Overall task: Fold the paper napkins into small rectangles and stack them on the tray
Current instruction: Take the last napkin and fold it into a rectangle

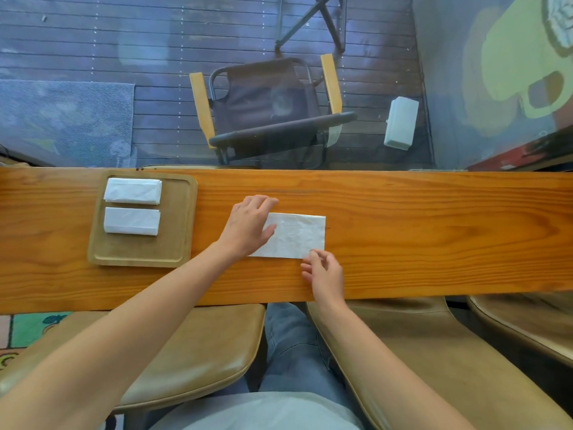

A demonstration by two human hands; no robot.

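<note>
A wooden tray (pixel 183 218) sits on the counter (pixel 434 231) at your ten o'clock, holding two folded napkins (pixel 132 190) side by side, not stacked. At twelve o'clock a half-folded napkin (pixel 297 237) lies flat on the counter. Your left hand (pixel 248 225) presses its left end, fingers straight and close together. Your right hand (pixel 325 274) pinches its near right corner with curled fingertips.

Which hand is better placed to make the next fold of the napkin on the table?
Probably the right hand: its fingertips pinch the near right corner of the napkin, free to lift it over. The left hand lies flat on the left part, holding the napkin down.
</note>
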